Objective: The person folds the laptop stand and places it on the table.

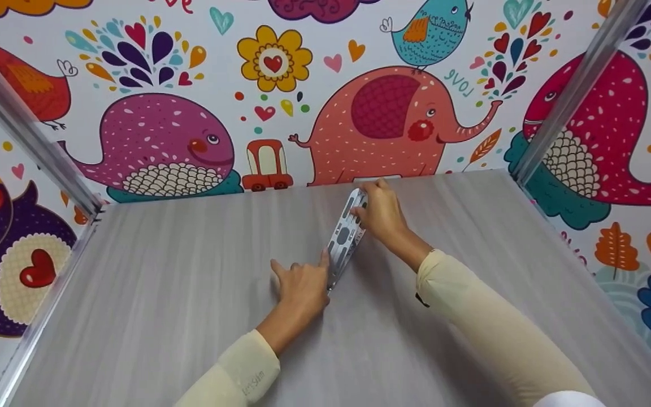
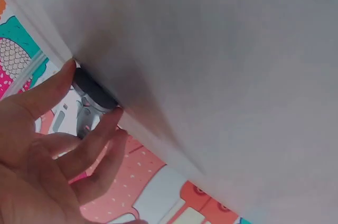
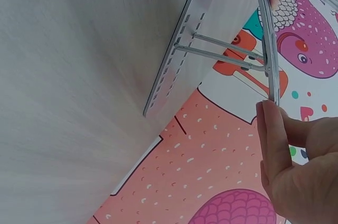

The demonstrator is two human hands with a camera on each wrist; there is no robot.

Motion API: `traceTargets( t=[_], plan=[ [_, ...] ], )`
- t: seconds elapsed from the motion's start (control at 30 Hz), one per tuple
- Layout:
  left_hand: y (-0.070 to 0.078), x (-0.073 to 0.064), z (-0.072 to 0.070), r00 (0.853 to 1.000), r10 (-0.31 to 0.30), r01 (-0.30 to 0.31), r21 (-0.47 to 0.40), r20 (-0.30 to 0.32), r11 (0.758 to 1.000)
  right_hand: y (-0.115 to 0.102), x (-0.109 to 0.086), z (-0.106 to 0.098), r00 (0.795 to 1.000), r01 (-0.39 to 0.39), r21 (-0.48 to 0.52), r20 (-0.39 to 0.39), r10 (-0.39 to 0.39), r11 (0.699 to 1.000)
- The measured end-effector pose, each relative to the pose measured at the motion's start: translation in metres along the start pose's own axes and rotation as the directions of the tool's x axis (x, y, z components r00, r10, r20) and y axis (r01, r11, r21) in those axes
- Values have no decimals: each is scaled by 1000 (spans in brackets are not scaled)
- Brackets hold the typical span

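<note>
A silver folding laptop stand (image 1: pixel 343 234) with slotted bars stands on the wood-grain tabletop (image 1: pixel 190 294), pointing toward the back wall. The right wrist view shows its slotted base strip (image 3: pixel 182 49), two thin support legs (image 3: pixel 219 57) and a raised upper bar (image 3: pixel 268 34). My right hand (image 1: pixel 385 212) grips the far end of the upper bar between thumb and fingers. At the near end, my left hand (image 1: pixel 300 291) holds the stand with its fingertips. The left wrist view has a black end pad (image 2: pixel 95 89) between those fingertips.
Behind the table runs a wall with a cartoon print of whales, an elephant (image 1: pixel 382 124) and flowers. Metal posts (image 1: pixel 574 90) rise at both back corners, and a metal rail (image 1: pixel 37 322) follows the left edge. A small white piece (image 1: pixel 379 178) lies at the back edge.
</note>
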State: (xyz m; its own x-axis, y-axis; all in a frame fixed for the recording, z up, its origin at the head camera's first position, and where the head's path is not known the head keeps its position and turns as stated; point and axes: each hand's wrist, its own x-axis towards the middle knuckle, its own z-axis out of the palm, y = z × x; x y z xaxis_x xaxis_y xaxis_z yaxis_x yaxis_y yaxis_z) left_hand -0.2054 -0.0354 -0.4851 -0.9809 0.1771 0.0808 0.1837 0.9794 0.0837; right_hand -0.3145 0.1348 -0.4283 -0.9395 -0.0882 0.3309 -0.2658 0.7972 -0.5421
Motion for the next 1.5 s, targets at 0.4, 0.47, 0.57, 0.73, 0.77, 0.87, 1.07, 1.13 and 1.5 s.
traceTargets(
  t=[0.4,0.47,0.57,0.73,0.77,0.87,1.07,1.13,1.5],
  plan=[
    [-33,12,1,997,42,-42,11,57,999,4,-10,-9,997,47,3,61,-47,999],
    [-37,14,0,996,31,-31,-2,82,1000,6,-12,-10,996,67,2,62,-67,998],
    [-42,18,-1,994,12,-9,-25,112,1000,8,-14,-12,994,99,1,55,-99,995],
    [-52,26,-4,991,3,3,-48,131,999,8,-16,-16,992,112,4,57,-112,994],
    [-55,28,-4,991,6,1,-50,133,999,8,-17,-17,992,107,6,61,-108,994],
    [-62,32,-4,990,12,-4,-55,138,998,7,-19,-19,993,85,23,82,-86,996],
    [-70,40,-4,988,24,-13,-69,154,998,11,-26,-21,992,74,71,95,-80,995],
    [-72,42,-4,987,31,-20,-74,159,997,13,-28,-21,992,92,76,82,-99,993],
    [-80,46,-2,977,68,-51,-88,202,995,15,-38,-20,988,143,56,51,-146,988]
  ],
)
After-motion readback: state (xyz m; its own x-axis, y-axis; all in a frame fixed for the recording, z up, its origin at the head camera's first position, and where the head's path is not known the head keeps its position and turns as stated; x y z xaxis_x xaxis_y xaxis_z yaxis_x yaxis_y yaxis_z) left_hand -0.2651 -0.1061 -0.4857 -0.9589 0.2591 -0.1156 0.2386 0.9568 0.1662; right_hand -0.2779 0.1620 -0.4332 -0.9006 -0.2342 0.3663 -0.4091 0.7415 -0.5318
